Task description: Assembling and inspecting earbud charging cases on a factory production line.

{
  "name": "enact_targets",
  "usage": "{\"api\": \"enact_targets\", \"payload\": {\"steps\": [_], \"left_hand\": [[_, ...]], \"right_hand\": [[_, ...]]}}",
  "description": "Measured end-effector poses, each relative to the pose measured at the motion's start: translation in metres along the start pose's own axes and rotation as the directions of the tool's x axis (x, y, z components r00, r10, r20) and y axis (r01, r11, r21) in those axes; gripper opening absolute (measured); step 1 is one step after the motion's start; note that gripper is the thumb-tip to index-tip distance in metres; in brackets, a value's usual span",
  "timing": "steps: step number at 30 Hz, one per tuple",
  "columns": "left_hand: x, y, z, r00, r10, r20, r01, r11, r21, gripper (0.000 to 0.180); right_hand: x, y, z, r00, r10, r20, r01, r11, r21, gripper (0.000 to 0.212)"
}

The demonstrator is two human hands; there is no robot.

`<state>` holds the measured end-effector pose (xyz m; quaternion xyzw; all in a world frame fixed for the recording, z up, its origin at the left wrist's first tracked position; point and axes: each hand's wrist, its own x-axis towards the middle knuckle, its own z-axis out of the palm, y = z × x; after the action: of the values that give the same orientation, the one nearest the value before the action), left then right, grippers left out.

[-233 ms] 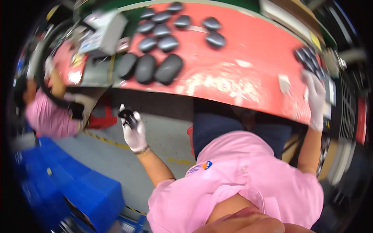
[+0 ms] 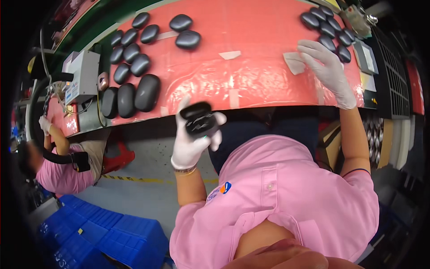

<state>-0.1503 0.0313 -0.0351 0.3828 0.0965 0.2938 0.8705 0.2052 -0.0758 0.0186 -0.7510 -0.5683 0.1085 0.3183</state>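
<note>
My left hand [image 2: 186, 145], in a white glove, grips a black flip-lid case [image 2: 200, 120], like an earbud charging case, with its lid up. It is in front of the table's near edge. My right hand [image 2: 323, 67], also gloved, reaches over the red-covered table [image 2: 201, 85] with its fingers stretched out. Beside its fingertips lies a white cloth or paper piece [image 2: 294, 62]; whether they touch, I cannot tell. Beyond that hand is a group of dark grey rounded cases [image 2: 328, 29].
More grey cases [image 2: 131, 53] lie at the table's left, with larger black oval ones [image 2: 147, 93] nearer the edge. A grey box device [image 2: 85, 74] stands at far left. A co-worker in pink [image 2: 65, 168] sits there. Blue crates [image 2: 121, 233] are stacked at lower left.
The view has turned. My left hand has come up and nearer the table with the black case, while my right hand has drawn away from the grey cases at right.
</note>
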Motion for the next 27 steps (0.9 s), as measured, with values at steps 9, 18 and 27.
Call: {"api": "enact_targets", "payload": {"steps": [9, 18, 27], "left_hand": [[0.095, -0.047, 0.056, 0.904, -0.402, 0.146, 0.416, 0.906, -0.076, 0.040], [0.107, -0.046, 0.069, 0.864, -0.504, 0.011, 0.504, 0.864, -0.002, 0.049], [0.108, -0.045, 0.071, 0.835, -0.550, -0.021, 0.550, 0.832, 0.070, 0.062]], "right_hand": [[0.007, 0.021, 0.011, 0.900, -0.384, 0.205, 0.426, 0.876, -0.227, 0.035], [0.026, -0.009, 0.014, 0.528, -0.802, 0.278, 0.848, 0.486, -0.210, 0.042], [0.039, -0.018, 0.028, 0.463, -0.716, 0.522, 0.881, 0.434, -0.187, 0.029]]}}
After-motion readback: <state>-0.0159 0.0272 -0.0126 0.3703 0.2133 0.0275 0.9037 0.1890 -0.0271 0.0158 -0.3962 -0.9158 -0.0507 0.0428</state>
